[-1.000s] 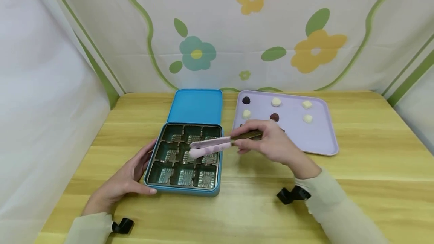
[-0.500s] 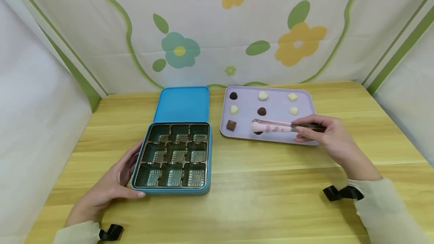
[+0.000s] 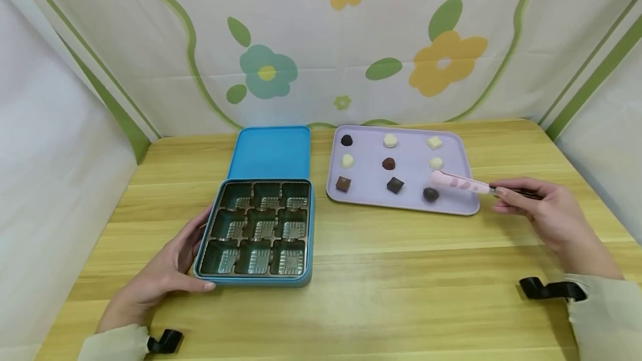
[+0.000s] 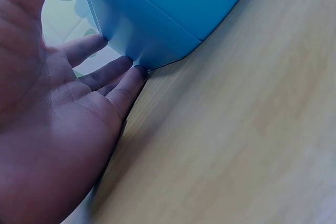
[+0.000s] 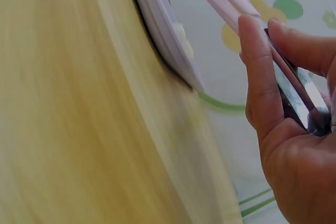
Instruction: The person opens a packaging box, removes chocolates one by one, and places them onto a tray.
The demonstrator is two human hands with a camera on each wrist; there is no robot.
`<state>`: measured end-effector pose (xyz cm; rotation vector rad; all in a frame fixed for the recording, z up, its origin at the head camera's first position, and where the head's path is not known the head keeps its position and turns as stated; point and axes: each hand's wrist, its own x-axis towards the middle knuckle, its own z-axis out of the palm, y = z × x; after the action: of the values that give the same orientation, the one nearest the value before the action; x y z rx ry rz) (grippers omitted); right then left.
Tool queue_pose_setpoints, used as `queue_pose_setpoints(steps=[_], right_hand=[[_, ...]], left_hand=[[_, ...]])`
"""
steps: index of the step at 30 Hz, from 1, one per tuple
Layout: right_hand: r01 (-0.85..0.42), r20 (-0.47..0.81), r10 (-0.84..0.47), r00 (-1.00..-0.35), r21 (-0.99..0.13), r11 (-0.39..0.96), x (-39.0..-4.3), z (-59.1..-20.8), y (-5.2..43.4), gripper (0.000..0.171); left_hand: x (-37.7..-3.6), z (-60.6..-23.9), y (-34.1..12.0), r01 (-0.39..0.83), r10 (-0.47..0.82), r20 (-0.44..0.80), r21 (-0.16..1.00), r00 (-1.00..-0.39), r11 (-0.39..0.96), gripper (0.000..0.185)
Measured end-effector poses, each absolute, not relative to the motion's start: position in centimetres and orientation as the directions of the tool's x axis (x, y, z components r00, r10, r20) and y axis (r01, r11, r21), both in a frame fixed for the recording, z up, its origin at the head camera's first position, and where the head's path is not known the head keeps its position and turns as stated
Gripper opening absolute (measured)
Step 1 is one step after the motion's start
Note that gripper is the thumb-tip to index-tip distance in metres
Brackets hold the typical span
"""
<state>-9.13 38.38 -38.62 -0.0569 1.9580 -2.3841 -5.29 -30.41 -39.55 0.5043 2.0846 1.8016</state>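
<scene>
My left hand (image 3: 168,274) rests against the left front corner of a blue tin (image 3: 303,281), its thumb along the front. In the left wrist view, the fairly straight fingers (image 4: 121,80) touch the tin's side (image 4: 152,14). The tin holds a brown plastic insert (image 3: 249,238) with several bare square compartments. Pinched between thumb and fingers, my right hand (image 3: 549,210) holds tongs (image 3: 461,182) with pink tips and metallic handles. Their tips hover at a dark round chocolate (image 3: 430,194) near the front right of the lilac tray (image 3: 366,194); whether they touch it I cannot tell.
Other chocolates sit in rows on the tray, among them a dark square one (image 3: 395,185), a brown square one (image 3: 343,184) and a cream square one (image 3: 434,142). The blue lid (image 3: 271,152) lies behind the tin. Flowered cloth (image 3: 316,60) stands along the table's back.
My right hand has carried the tongs from above the tin rightward to the tray, past the dark square chocolate to its front right. The left hand stays at the tin. The head view shifted.
</scene>
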Motion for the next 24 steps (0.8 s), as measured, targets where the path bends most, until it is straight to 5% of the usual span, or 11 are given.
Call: queue_pose_setpoints(steps=[8, 16, 24], right_hand=[[0.070, -0.061, -0.059, -0.996, -0.986, -0.151, -9.6, -38.7, 39.1, 0.026], [-0.048, 0.047, 0.013, -0.999, -0.991, -0.126, -8.8, -37.4, 40.6, 0.031], [0.067, -0.052, 0.079, -0.996, -0.978, 0.197, -7.6, -36.1, 42.9, 0.029]], left_hand=[[-5.2, -39.6, -30.5, 0.059, 0.471, -0.006, 0.991, -0.882, 0.123, 0.134], [-5.3, -39.6, -30.4, 0.052, 0.470, -0.015, 0.990, -0.882, 0.129, 0.135], [-5.5, -39.6, -30.4, 0.049, 0.476, -0.020, 0.990, -0.879, 0.133, 0.136]])
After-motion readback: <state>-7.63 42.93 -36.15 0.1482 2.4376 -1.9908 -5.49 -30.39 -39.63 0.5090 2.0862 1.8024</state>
